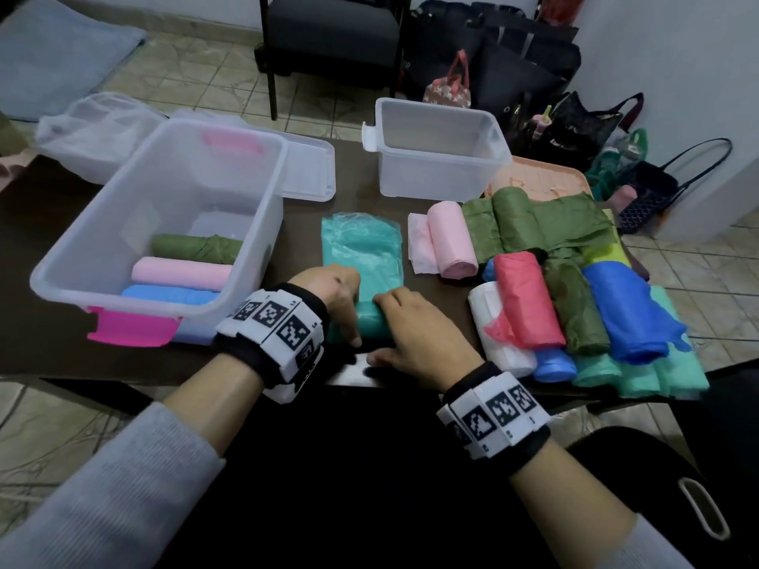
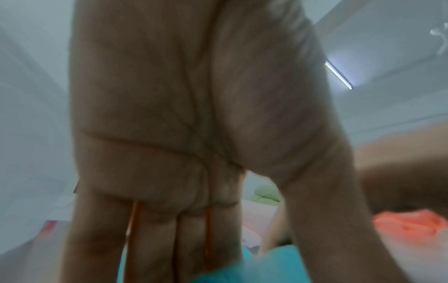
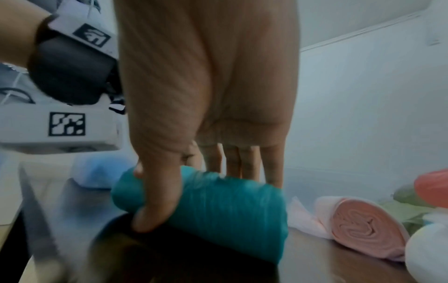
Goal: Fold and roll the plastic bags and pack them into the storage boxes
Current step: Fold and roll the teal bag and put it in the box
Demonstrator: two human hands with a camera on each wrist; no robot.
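Note:
A teal plastic bag (image 1: 361, 248) lies flat in the middle of the dark table (image 1: 49, 223). Its near end is wound into a teal roll (image 1: 369, 322), blurred in the right wrist view (image 3: 230, 210). My left hand (image 1: 341, 305) grips the roll's left end, fingers over the top and thumb on the near side. My right hand (image 1: 404, 322) grips the right end, thumb pressed on the near face and fingers behind. The left storage box (image 1: 263, 223) holds a green roll (image 1: 193, 248), a pink roll (image 1: 180, 273) and a blue roll (image 1: 168, 295). The right storage box (image 1: 435, 174) holds nothing.
Several rolled and loose bags in pink (image 1: 451, 240), green (image 1: 517, 223), red (image 1: 525, 301), blue (image 1: 628, 318) and white (image 1: 493, 334) lie at the table's right. A clear lid (image 1: 308, 166) lies behind the left box. Handbags and a chair stand on the floor beyond.

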